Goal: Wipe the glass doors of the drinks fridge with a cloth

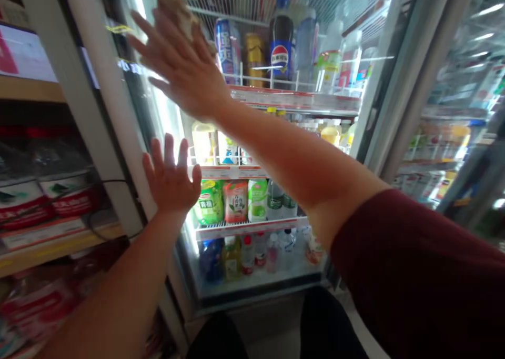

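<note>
Maroon sleeve (414, 275) closest to me, lower right; from it my bare right arm crosses up and left over the front of a lit drinks fridge (260, 290). Brown cloth (175, 3), blurred, at the fridge's upper left, directly behind the fingers of my right hand (185, 72). Those fingers are stretched out; whether they pinch the cloth or only press it, I cannot tell. My left hand (171, 177) is well below the cloth, empty, fingers spread and pointing up, by the fridge's left edge; contact unclear. Green bag (209, 203) just right of it in view. Cola bottle (281, 43) on the top shelf, right of my right hand.
</note>
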`<state>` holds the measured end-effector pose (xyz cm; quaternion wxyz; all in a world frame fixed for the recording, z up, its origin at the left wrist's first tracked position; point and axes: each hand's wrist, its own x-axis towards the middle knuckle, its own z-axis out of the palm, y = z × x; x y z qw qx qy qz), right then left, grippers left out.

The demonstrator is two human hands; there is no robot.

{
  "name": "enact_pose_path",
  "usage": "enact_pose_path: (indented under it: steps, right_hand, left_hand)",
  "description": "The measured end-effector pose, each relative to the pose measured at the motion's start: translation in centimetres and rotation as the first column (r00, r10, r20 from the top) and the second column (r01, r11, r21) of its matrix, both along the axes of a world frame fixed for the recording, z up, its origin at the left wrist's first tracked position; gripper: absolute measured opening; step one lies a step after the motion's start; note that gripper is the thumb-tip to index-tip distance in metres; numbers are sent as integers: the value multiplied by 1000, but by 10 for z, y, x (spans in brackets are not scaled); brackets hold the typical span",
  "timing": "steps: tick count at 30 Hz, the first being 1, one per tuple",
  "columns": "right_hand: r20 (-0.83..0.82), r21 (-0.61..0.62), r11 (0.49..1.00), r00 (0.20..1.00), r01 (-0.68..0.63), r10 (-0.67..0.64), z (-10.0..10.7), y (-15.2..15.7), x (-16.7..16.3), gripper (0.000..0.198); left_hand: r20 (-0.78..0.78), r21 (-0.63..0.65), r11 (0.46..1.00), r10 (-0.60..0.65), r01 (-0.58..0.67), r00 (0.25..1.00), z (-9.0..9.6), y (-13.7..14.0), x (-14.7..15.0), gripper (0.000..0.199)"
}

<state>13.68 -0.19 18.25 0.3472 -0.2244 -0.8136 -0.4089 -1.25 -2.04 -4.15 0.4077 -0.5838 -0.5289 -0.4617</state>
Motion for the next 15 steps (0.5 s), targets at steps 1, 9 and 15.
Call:
enact_pose_path:
  steps: [1,9,15]
  right_hand:
    - [105,-16,1000,994,-24,26,-7,-3,-4,62]
    - [152,-225,874,871,-430,468,3,41,-6,62]
    - [-19,-89,996,999,-32,31,56,44,86,60]
  left_hand:
    - [-3,-7,1000,-3,3,1000,0,1,-2,70]
    - [21,-63,998,11,-9,1000,3,0,-8,79]
    - [42,-95,994,59,-55,997,3,-5,-5,76]
